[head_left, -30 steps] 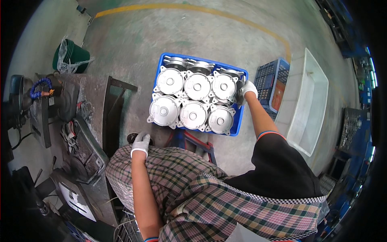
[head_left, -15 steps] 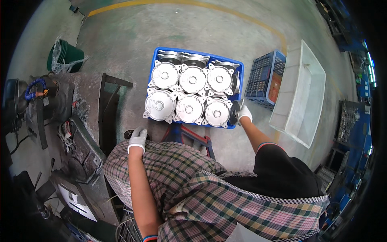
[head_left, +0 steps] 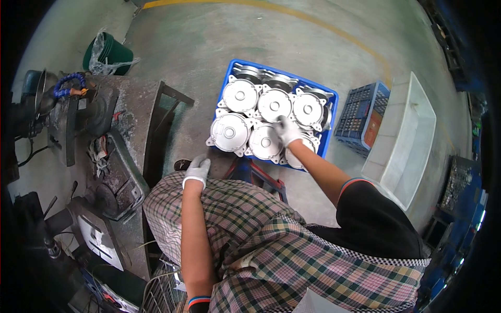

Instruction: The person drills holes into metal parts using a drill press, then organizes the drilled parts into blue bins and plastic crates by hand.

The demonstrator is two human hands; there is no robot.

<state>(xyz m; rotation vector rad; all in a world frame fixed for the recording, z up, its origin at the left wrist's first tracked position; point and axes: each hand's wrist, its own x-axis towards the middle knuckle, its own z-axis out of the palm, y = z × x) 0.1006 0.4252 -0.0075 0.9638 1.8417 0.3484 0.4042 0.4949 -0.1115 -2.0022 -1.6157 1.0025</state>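
A blue crate [head_left: 327, 143] holds silver round metal end covers with bolt ears, several lying flat in two rows on top. My right hand [head_left: 288, 131], in a white glove, is over the front-row middle cover [head_left: 265, 142]. Its fingers are blurred, so whether they grip a cover cannot be told. The front right cover [head_left: 296, 158] is partly hidden under my right hand and forearm. Darker parts stand on edge along the crate's far and right sides. My left hand [head_left: 197, 171], also white-gloved, rests on the plaid apron over my leg with fingers stretched out and nothing in them.
Right of the crate stand a blue slatted basket [head_left: 360, 117] and a long white tub [head_left: 404, 141]. To the left is a grimy metal workbench [head_left: 136, 112] with a machine and blue hose [head_left: 70, 81]. Green buckets [head_left: 116, 55] stand behind it. A dark red-edged stand [head_left: 255, 177] sits under the crate.
My right hand has moved left from a dark disc at the crate's front right corner to above the covers. The view has shifted; my left hand stays on my leg.
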